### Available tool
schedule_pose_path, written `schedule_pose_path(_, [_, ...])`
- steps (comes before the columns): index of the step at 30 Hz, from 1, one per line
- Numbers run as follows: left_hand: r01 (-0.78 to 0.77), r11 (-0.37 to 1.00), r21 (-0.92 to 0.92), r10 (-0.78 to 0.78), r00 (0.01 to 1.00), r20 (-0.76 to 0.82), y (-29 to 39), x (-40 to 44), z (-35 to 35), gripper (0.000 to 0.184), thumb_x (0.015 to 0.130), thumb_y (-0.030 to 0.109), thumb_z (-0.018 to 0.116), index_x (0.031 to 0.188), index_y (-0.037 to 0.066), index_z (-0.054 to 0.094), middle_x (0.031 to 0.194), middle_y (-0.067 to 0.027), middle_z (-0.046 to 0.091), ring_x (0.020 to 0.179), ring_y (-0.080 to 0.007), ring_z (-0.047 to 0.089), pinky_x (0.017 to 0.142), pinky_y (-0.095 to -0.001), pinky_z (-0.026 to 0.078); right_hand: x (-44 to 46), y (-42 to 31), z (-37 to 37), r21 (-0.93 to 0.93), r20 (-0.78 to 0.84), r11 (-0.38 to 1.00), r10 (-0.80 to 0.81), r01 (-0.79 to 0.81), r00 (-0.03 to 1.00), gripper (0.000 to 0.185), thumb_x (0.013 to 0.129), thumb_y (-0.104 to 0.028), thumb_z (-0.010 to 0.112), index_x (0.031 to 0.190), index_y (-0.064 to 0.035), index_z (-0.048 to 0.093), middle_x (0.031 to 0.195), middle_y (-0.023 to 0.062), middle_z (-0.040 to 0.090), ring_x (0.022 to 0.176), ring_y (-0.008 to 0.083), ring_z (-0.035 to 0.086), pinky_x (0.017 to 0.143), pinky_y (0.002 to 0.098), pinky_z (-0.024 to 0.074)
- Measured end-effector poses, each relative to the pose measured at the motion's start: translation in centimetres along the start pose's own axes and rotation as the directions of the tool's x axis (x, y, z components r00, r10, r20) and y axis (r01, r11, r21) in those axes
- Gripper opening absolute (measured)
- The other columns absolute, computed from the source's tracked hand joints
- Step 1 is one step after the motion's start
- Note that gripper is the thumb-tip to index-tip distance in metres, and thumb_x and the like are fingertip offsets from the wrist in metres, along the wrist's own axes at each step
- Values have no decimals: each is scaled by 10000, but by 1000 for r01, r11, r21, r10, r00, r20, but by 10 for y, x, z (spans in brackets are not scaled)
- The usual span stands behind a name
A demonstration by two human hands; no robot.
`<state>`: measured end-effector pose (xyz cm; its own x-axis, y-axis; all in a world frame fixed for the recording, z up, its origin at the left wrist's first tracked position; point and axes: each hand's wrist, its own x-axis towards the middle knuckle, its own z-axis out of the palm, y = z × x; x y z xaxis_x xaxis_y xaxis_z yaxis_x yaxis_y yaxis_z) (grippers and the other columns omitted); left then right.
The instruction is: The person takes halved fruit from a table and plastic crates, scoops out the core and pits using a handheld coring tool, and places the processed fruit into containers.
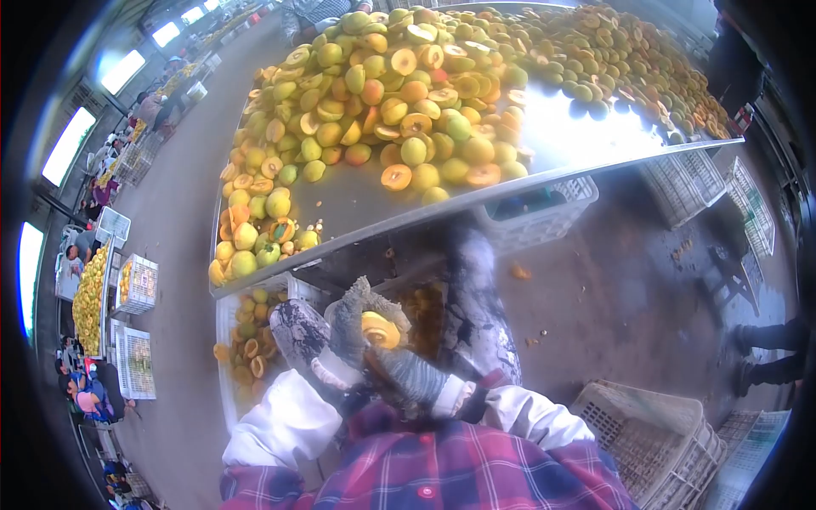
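Both my hands are gloved and close together over my lap. Gray, worn fabric covers my left hand [348, 327], whose fingers curl around a halved yellow fruit [382, 330]. Against the lower side of that fruit is my right hand [412, 378], in a dark gray glove with its fingers bent; whether it grips a tool cannot be made out. In front of me a metal table [357, 212] bears a large heap of yellow-green and orange fruit [365, 93], many of them cut in half. Below the hands' far side, a container of orange pieces [422, 310] shows partly.
A white crate of fruit halves [225, 327] stands beside my leg. Another white crate [544, 212] is under the table edge. Empty crates [646, 425] lie at the lower right. A person's legs [773, 336] show far right; other people work at far left.
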<state>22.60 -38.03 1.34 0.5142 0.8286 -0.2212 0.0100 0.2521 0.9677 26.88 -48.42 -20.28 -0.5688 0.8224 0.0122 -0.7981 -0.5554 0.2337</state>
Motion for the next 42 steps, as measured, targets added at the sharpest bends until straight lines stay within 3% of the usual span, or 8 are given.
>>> schedule_pose_path(7, [-22,884,-468,-96,969,-226,7,-6,18,539,959,474,447,756,9,626,693,-152,636,601,-240,621,537,-317,510,-23,-12,24,-455,-128,890,-91,23,988,345,990,-256,528,1269,-54,528,972,50,623,739,127,604,576,245,496])
schedule_pose_path(11, [-210,728,-653,-37,939,-342,22,-16,12,482,959,470,463,889,15,605,799,-174,644,657,-277,630,541,-355,521,-24,-14,49,-927,132,-365,-115,81,985,334,1010,-201,470,1296,-33,508,859,11,615,704,141,581,591,292,483])
schedule_pose_path(13, [-117,918,-380,-117,834,-540,32,-14,-17,407,947,425,519,859,36,605,782,-142,621,665,-261,608,560,-345,521,-25,0,84,-950,7,305,-184,64,983,378,961,-124,496,1322,-13,484,796,54,603,635,210,569,576,333,470])
schedule_pose_path(16, [-323,864,-386,95,858,-504,14,-12,-108,375,966,404,502,995,39,583,714,-72,615,632,-181,587,553,-290,505,-15,-13,113,-557,312,-828,-144,58,939,469,904,-105,536,1347,20,449,839,112,636,769,247,621,689,349,485])
schedule_pose_path(21, [-40,791,610,510,593,-623,-37,-69,-268,385,911,400,597,1009,31,648,853,-71,646,785,-189,636,683,-287,523,-5,-6,26,-999,-33,-6,-338,-38,941,425,968,-294,540,1285,-12,530,953,80,653,894,157,592,772,329,479])
schedule_pose_path(23, [194,-195,961,702,712,-1,-63,-115,-302,300,887,307,630,1036,49,651,887,-127,651,823,-270,643,725,-353,531,8,11,68,-759,-633,228,-478,-609,610,487,984,-472,484,1220,-62,602,995,33,642,895,88,532,792,279,463])
schedule_pose_path(30, [-368,503,783,802,537,-263,55,46,-138,246,866,171,674,1044,8,626,952,-140,641,897,-253,639,782,-327,514,-6,-11,101,-859,-381,444,-222,-255,897,366,973,-315,567,1245,-69,564,1134,35,633,1017,115,584,866,258,493])
schedule_pose_path(42, [27,457,889,253,954,-159,-39,297,22,237,900,214,528,1054,62,624,1012,-184,644,883,-320,654,758,-423,531,-54,-97,94,-960,-256,251,-618,-123,743,348,944,-282,607,1211,-64,562,1085,53,633,971,153,600,837,272,509])
